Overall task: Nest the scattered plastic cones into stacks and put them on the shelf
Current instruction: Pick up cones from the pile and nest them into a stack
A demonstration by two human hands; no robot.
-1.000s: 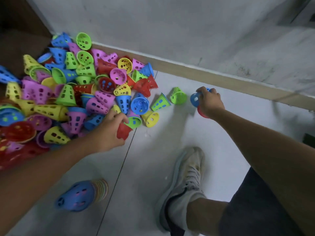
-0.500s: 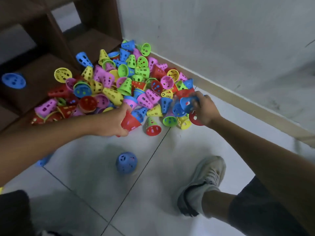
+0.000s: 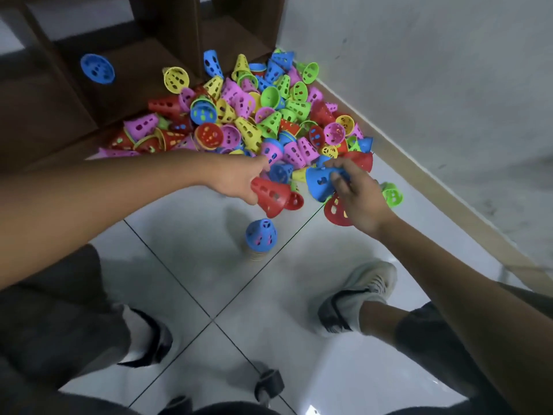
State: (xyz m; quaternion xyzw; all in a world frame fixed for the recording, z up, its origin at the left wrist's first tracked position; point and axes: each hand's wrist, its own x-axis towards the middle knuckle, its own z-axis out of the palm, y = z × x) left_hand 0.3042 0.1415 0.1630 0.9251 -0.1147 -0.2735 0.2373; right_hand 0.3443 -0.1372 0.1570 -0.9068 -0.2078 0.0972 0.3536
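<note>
Glossy tile floor [image 3: 185, 265], perforated plastic cones [image 3: 245, 115]

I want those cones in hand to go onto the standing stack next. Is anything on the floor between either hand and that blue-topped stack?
Nothing visible. The left hand grips a red cone and the right hand holds a blue cone, both above the blue-topped stack. Only bare floor tile surrounds it; the pile lies farther back.

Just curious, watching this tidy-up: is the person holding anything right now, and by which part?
Yes. The left hand grips a red cone by its narrow end. The right hand pinches a blue cone near its narrow end, with another red cone under the palm.
</note>
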